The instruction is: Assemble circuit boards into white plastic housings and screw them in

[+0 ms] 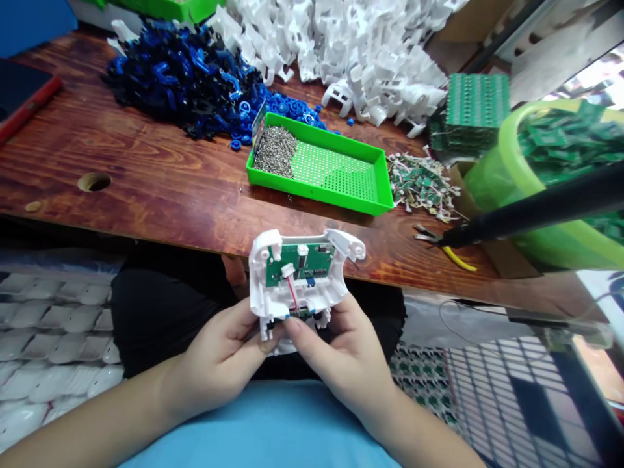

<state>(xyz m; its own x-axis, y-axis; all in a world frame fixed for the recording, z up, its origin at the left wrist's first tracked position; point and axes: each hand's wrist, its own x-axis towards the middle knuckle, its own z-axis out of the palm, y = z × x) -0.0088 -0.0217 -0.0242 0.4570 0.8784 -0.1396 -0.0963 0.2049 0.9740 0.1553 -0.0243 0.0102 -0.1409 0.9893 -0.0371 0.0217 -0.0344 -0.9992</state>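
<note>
Between my two hands, just in front of the table edge, is a white plastic housing (336, 286) with its inner side facing me. A green circuit board (287, 257) sits inside it, with a white plug and a red wire (292, 292) leading down to the lower part. My left hand (229, 351) grips the lower left side, thumb on the bottom edge. My right hand (341, 351) wraps the lower right side, its thumb pressing near the small parts at the bottom middle. The fingers behind the housing are hidden.
A green tray (316, 192) of small screws lies on the wooden table (160, 188). Behind are piles of blue parts (180, 78) and white housings (341, 52). At right are wired boards (424, 182), cutters (453, 253), stacked boards (475, 104), a green tub (507, 169) and a dark bar (536, 205).
</note>
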